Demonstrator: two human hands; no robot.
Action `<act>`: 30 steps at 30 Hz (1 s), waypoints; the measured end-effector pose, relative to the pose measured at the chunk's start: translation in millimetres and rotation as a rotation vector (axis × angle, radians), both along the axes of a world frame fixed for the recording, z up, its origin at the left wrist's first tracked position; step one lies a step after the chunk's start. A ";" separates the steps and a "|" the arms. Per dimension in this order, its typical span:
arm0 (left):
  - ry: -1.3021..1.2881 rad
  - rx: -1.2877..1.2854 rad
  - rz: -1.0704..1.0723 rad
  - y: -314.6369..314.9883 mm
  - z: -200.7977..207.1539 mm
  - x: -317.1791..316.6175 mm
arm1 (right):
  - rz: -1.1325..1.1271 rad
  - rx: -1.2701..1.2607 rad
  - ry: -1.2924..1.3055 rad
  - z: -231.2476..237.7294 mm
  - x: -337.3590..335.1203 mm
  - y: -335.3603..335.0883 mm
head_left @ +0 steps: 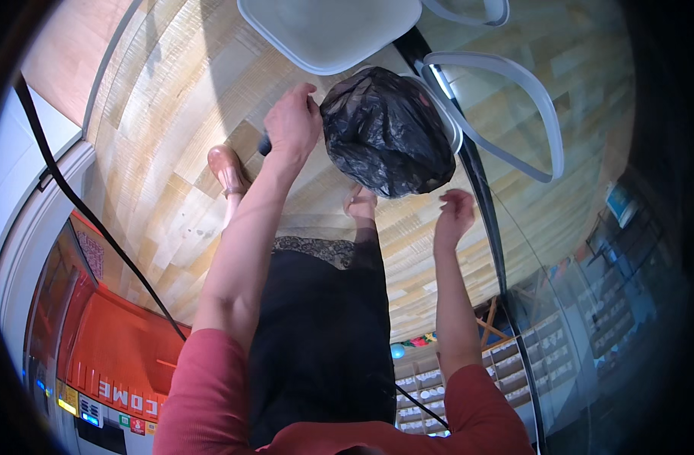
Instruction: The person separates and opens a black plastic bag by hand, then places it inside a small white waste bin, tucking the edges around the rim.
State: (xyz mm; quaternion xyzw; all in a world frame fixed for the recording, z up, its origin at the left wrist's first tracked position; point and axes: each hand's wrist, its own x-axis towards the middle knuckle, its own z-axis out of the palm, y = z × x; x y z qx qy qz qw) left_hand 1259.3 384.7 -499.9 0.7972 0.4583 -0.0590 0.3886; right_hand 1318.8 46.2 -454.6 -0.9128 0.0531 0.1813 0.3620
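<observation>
A black plastic bag [385, 133], crumpled and puffed out, sits in front of me at the upper middle. A white curved rim [452, 125] shows along its right side; what is under the bag is hidden. My left hand [292, 125] is closed at the bag's left edge. From its outer side pokes the rounded end of a dark thing [265, 144], mostly covered by the hand. Below the bag's lower right edge, my right hand [455, 216] is apart from it, fingers loosely bent and nothing seen in them.
Beyond the bag stands a white seat [332, 34]. A white looped frame [548, 114] curves at the right, by a glass panel with a dark bottom strip [487, 205]. My feet [226, 167] are on the wood-patterned floor. A black cable [97, 208] crosses the left; an orange mat [119, 334] lies lower left.
</observation>
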 end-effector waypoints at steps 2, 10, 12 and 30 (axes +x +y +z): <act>0.075 0.177 -0.112 6.8 31.8 15.8 | -0.191 0.093 -0.050 -4.7 25.6 18.1; -0.427 0.175 -0.556 -4.9 23.6 72.2 | -0.003 0.246 0.069 -47.2 54.5 -8.2; -0.424 0.175 -0.578 -11.5 17.3 78.5 | 0.059 0.196 -0.041 -54.7 62.1 -8.5; 0.027 -0.184 -0.680 -14.8 18.3 121.1 | -0.561 0.664 0.568 -140.7 120.2 -28.8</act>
